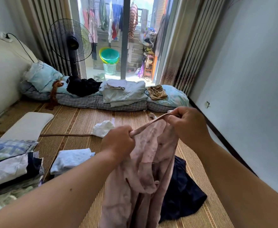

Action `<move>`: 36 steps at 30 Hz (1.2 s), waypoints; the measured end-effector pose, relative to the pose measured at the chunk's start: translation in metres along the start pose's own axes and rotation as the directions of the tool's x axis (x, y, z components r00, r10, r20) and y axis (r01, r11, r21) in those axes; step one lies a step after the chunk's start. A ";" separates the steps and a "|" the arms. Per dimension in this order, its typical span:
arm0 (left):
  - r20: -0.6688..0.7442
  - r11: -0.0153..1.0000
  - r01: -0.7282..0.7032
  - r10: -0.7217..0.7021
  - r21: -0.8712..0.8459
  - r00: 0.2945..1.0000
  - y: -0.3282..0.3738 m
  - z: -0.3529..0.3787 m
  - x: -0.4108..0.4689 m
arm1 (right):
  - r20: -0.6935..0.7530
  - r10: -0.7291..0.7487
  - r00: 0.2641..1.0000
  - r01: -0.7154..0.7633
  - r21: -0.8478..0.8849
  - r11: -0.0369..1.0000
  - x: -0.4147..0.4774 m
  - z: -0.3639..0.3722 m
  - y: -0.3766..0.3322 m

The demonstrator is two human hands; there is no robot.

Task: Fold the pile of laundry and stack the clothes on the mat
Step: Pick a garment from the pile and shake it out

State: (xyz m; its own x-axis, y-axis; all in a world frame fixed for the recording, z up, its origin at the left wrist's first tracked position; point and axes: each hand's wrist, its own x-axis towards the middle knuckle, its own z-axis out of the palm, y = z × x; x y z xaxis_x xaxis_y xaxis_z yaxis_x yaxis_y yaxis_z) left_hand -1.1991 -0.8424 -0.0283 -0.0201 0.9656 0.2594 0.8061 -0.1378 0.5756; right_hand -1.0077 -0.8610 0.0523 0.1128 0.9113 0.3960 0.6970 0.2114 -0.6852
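Pink garment [144, 165] between left hand [118, 142] and right hand [186, 124]

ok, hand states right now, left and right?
Left hand: closed, gripping the top edge of the pink garment.
Right hand: closed, pinching the same edge further along.

Sunlit glass door [125, 38], striped curtains [189, 43], standing fan [70, 41]

Two hands [118, 142] [187, 125], one pink garment [144, 170], one fan [70, 40], two basins [109, 55].
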 end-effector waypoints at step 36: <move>0.536 0.981 -0.051 0.144 -0.186 0.831 -0.076 -0.037 0.030 | 0.535 0.264 0.803 -0.001 -0.441 0.898 -0.007 -0.017 0.094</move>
State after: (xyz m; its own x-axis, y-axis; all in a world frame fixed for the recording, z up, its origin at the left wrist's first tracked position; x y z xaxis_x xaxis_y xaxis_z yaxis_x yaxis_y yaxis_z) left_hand -1.2831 -0.8111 -0.0355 0.4170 0.9013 -0.1173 0.6821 -0.2250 0.6958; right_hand -0.9311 -0.8532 -0.0042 -0.1043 0.9763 -0.1897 0.9376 0.0328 -0.3462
